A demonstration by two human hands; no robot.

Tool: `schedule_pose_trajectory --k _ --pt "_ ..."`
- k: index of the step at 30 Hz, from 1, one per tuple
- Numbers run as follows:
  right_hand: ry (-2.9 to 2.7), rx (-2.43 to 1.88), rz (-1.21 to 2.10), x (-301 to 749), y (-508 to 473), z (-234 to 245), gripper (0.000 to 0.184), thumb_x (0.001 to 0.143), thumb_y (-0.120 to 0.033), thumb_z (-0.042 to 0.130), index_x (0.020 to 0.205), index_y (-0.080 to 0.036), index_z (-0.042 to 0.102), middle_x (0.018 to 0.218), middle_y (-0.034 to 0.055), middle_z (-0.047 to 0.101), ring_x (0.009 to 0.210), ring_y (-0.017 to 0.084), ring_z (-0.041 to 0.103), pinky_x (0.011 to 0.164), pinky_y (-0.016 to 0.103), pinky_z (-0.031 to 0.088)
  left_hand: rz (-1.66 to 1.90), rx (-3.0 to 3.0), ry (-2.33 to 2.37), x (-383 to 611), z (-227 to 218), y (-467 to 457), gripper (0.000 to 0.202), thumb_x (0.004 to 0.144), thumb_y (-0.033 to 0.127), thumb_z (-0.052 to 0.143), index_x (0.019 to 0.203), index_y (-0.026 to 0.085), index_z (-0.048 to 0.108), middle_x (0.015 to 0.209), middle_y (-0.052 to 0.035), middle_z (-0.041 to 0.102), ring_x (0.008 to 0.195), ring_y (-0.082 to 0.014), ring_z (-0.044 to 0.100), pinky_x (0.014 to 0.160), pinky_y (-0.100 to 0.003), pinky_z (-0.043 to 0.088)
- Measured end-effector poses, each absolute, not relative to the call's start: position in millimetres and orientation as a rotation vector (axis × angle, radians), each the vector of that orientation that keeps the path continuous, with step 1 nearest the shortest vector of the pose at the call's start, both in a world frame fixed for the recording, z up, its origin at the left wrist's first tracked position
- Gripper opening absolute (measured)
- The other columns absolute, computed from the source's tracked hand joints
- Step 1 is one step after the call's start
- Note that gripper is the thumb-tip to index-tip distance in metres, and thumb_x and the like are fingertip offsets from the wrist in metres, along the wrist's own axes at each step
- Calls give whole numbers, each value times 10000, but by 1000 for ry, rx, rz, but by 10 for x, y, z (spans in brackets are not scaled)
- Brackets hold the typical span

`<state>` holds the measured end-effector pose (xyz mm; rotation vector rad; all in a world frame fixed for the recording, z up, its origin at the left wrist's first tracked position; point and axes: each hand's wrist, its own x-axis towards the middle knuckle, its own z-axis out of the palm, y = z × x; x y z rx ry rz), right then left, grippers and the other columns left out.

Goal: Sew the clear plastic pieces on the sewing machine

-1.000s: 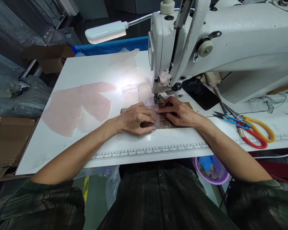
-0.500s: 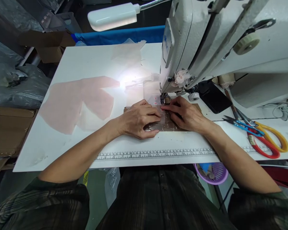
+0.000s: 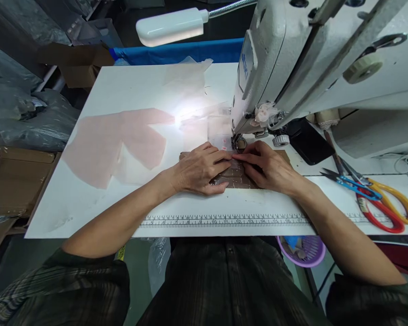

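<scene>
Palm down, my left hand (image 3: pixel 204 170) lies with spread fingers on a brown, shiny sheet (image 3: pixel 240 180) in front of the sewing machine's presser foot (image 3: pixel 236 141). Opposite it, my right hand (image 3: pixel 268 166) rests on the same sheet. Its index finger points left, close to the left fingertips, and its thumb is apart. A thin sheer fabric piece (image 3: pixel 221 141) with small pink marks runs under the foot area. Its edge near my fingertips is partly hidden by my hands.
Pale pink fabric pieces (image 3: pixel 119 140) lie on the white table (image 3: pixel 88 208) at left. A lamp (image 3: pixel 172 27) hangs above. At right are a black phone (image 3: pixel 311 141), red-handled scissors (image 3: pixel 382 213) and blue snips (image 3: pixel 358 185). A purple basket (image 3: pixel 314 253) stands below the table edge.
The whole view has shifted slightly, with things appearing a little further right. Both hands stay on the brown sheet, and my fingertips are slightly closer together.
</scene>
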<state>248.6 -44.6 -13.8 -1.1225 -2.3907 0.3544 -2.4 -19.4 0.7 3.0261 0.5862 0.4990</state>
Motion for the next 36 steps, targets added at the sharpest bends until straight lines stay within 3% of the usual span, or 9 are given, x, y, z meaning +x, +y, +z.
schedule_pose_trajectory --k 5,11,20,28,32,36 --pt "-2372 -1129 342 2480 -464 -121 405 964 -267 501 1320 -214 688 1131 146 597 1031 264 625 931 467 589 481 3018 610 -21 11 -158 442 907 429 582 1192 107 686 1215 -151 697 930 -261 652 883 -434 463" --pt "-2358 -1109 411 2485 -493 -102 364 952 -260 528 1257 -265 728 1157 129 591 1018 252 633 935 460 590 417 3015 657 -18 30 -127 466 901 450 585 1222 123 667 1289 -147 673 974 -280 647 895 -436 428" --pt "-2405 -1124 347 2483 -477 -114 394 979 -259 483 1314 -233 689 1137 141 588 1029 253 626 929 453 601 361 2997 692 -11 64 -61 515 912 446 567 1285 96 633 1349 -162 644 1038 -296 636 918 -453 413" --pt "-2416 -1173 291 2468 -456 -88 422 992 -273 448 1341 -191 671 1102 155 635 956 242 656 885 430 609 347 3003 734 -24 29 9 519 925 470 539 1329 151 609 1411 -154 613 1112 -314 603 1002 -523 353" --pt "-2385 -1273 416 2526 -449 24 419 987 -297 460 1330 -207 684 1148 145 673 948 242 686 878 425 598 347 3027 752 -29 -1 37 550 938 501 523 1355 149 587 1436 -154 593 1118 -318 591 993 -523 354" --pt "-2331 -1261 670 2624 -423 152 431 978 -352 507 1340 -188 672 1222 118 695 1091 270 678 964 424 566 300 3038 786 -24 -1 41 576 948 520 497 1376 140 567 1466 -159 565 1142 -327 574 967 -513 365"
